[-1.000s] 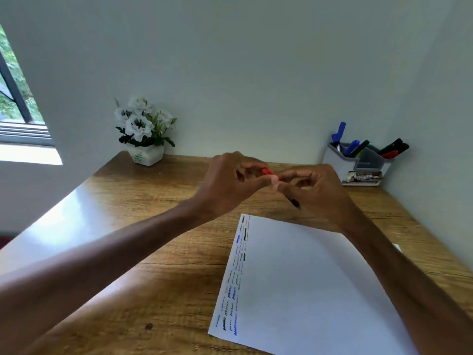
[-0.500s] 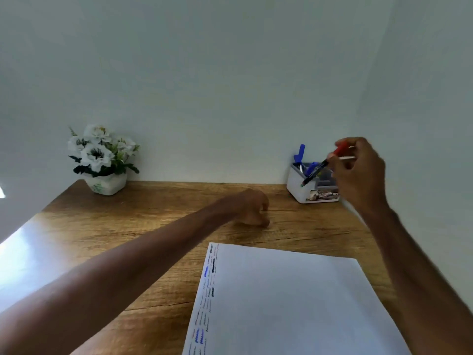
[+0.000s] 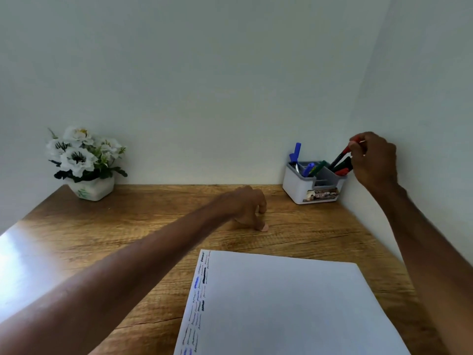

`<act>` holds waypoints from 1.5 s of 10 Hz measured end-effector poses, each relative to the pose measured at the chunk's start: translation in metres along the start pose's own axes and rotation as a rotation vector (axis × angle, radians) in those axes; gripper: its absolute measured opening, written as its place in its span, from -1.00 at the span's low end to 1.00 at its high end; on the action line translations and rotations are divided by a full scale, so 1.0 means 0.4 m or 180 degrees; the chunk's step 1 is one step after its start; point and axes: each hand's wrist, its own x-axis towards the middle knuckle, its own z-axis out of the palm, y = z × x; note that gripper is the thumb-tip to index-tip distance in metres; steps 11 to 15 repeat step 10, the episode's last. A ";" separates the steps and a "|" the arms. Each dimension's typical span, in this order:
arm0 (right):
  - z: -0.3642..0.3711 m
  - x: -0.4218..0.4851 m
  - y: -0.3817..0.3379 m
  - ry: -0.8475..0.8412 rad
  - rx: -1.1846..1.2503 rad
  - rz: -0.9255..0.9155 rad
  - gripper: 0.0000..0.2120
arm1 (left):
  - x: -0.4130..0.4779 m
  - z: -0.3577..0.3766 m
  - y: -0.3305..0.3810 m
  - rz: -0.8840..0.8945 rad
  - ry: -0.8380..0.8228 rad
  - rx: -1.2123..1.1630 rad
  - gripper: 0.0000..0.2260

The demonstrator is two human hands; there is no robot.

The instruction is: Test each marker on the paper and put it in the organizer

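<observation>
The right hand (image 3: 373, 160) pinches a red-capped black marker (image 3: 339, 157), its lower end dipping into the white-and-grey plastic organizer (image 3: 302, 187) just below; the left hand (image 3: 249, 208) lies empty, loosely curled, well away. Released aslant, the marker may snag the other markers (image 3: 342, 171) and tip out.

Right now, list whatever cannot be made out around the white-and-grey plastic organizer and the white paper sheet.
Head view only:
- Black marker with red cap: lower end hidden inside the white-and-grey plastic organizer; top covered by the right hand.
- Organizer's front label: too blurred to read.
- White paper sheet: near edge cut off by the frame's bottom; test scribbles too small to read.
</observation>
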 end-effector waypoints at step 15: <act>-0.006 -0.135 -0.119 -0.0419 -0.0208 -0.0085 -0.64 | -0.036 0.014 0.011 -0.0262 -0.0003 -0.0060 -0.51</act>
